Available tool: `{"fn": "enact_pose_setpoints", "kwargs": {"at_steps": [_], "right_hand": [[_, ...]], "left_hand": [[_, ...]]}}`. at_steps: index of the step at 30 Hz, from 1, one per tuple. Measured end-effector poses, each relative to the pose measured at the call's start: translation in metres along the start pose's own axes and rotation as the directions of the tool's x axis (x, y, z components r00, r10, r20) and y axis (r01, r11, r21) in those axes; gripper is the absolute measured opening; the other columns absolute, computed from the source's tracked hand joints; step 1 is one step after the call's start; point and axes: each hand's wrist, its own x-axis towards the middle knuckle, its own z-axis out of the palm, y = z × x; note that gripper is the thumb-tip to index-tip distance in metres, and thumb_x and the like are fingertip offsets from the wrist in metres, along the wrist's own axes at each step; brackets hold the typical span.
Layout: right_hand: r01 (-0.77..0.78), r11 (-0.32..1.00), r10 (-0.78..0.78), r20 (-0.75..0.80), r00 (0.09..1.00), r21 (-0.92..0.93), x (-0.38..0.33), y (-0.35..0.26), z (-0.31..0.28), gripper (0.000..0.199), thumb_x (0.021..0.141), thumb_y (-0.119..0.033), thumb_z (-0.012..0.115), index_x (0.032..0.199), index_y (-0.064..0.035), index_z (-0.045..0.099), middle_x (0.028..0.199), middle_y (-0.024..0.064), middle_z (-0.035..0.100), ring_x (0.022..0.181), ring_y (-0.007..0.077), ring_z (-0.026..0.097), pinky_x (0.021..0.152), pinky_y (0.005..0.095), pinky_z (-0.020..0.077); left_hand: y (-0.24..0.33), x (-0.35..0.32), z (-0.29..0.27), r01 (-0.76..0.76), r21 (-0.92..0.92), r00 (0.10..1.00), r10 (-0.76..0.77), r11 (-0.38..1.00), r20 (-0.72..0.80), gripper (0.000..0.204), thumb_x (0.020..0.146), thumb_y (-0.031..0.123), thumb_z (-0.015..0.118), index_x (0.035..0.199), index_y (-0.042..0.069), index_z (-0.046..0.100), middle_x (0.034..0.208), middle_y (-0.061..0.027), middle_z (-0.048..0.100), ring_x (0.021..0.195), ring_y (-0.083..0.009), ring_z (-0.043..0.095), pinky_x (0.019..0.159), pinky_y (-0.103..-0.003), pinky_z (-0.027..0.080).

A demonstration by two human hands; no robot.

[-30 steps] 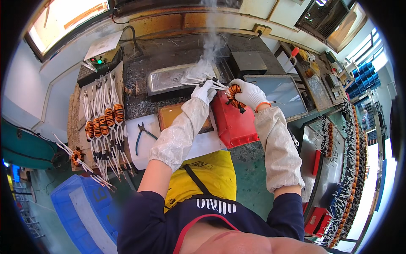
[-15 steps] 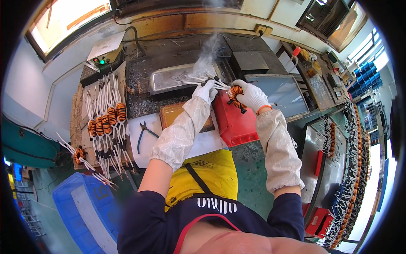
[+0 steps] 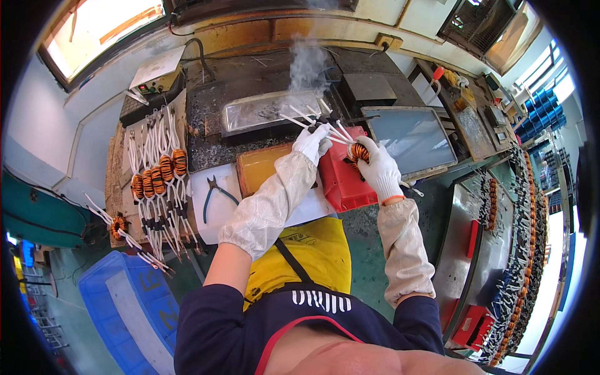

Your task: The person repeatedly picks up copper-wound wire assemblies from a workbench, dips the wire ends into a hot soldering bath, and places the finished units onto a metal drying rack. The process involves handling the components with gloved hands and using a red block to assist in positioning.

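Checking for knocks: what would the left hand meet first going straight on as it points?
Past the white leads it holds, the left hand would probably meet the flat-topped dark box, though depth is unclear.

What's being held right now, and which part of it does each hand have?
An orange-and-black coil with white leads: the right hand grips its wound ring, the left hand the leads.
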Motion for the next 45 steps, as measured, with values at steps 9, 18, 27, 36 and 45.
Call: {"fn": "enact_pose_setpoints", "kwargs": {"at_steps": [9, 18, 27, 36, 45], "right_hand": [[0.096, 0.965, -0.032, -0.254, 0.967, 0.244, -0.019, 0.017, 0.018, 0.052, 0.087, -0.021, 0.072, 0.135, -0.0248, 0.055, 0.117, 0.0173, 0.063, 0.104, 0.0377, 0.065, 0.089, 0.0453, 0.0532], [0.292, 0.891, 0.042, -0.704, 0.709, 0.348, -0.044, 0.039, 0.083, 0.054, 0.091, -0.002, 0.071, 0.140, -0.0021, 0.048, 0.128, 0.0179, 0.060, 0.116, 0.0263, 0.063, 0.099, 0.0366, 0.0511], [0.249, 0.920, 0.086, -0.777, 0.624, 0.302, -0.049, 0.038, 0.094, 0.057, 0.091, -0.004, 0.071, 0.142, -0.0048, 0.045, 0.124, 0.0178, 0.061, 0.110, 0.0294, 0.065, 0.096, 0.0384, 0.0527], [0.257, 0.926, 0.077, -0.804, 0.590, 0.277, -0.051, 0.040, 0.095, 0.059, 0.089, -0.002, 0.072, 0.142, -0.0035, 0.045, 0.125, 0.0193, 0.060, 0.112, 0.0314, 0.064, 0.097, 0.0394, 0.0517], [0.316, 0.861, 0.174, -0.816, 0.552, 0.398, -0.051, 0.029, 0.104, 0.056, 0.085, 0.003, 0.073, 0.136, -0.0048, 0.053, 0.117, 0.0182, 0.060, 0.107, 0.0348, 0.063, 0.093, 0.0403, 0.0519]], "left_hand": [[-0.007, -0.077, 0.000, 0.027, 0.383, 0.998, -0.043, 0.923, 0.034, 0.038, 0.096, 0.025, 0.069, 0.131, 0.011, 0.061, 0.117, -0.0029, 0.068, 0.083, -0.0113, 0.062, 0.071, -0.025, 0.052], [-0.048, -0.135, -0.014, -0.570, 0.806, 0.822, 0.102, 0.162, 0.561, 0.044, 0.093, 0.030, 0.065, 0.134, 0.014, 0.059, 0.140, -0.0133, 0.059, 0.116, -0.0322, 0.064, 0.097, -0.038, 0.053], [-0.059, -0.151, -0.015, -0.514, 0.856, 0.858, 0.044, 0.059, 0.512, 0.048, 0.092, 0.028, 0.064, 0.139, 0.021, 0.055, 0.154, -0.0074, 0.047, 0.116, -0.0326, 0.064, 0.091, -0.039, 0.055], [-0.058, -0.158, -0.011, -0.488, 0.866, 0.872, 0.031, 0.106, 0.488, 0.049, 0.092, 0.024, 0.067, 0.139, 0.019, 0.056, 0.152, -0.0086, 0.049, 0.119, -0.0288, 0.064, 0.091, -0.036, 0.056], [-0.074, -0.140, -0.042, -0.771, 0.635, 0.624, 0.262, 0.053, 0.736, 0.049, 0.093, 0.019, 0.067, 0.140, 0.010, 0.056, 0.152, -0.0168, 0.047, 0.132, -0.0312, 0.055, 0.104, -0.037, 0.050]]}}
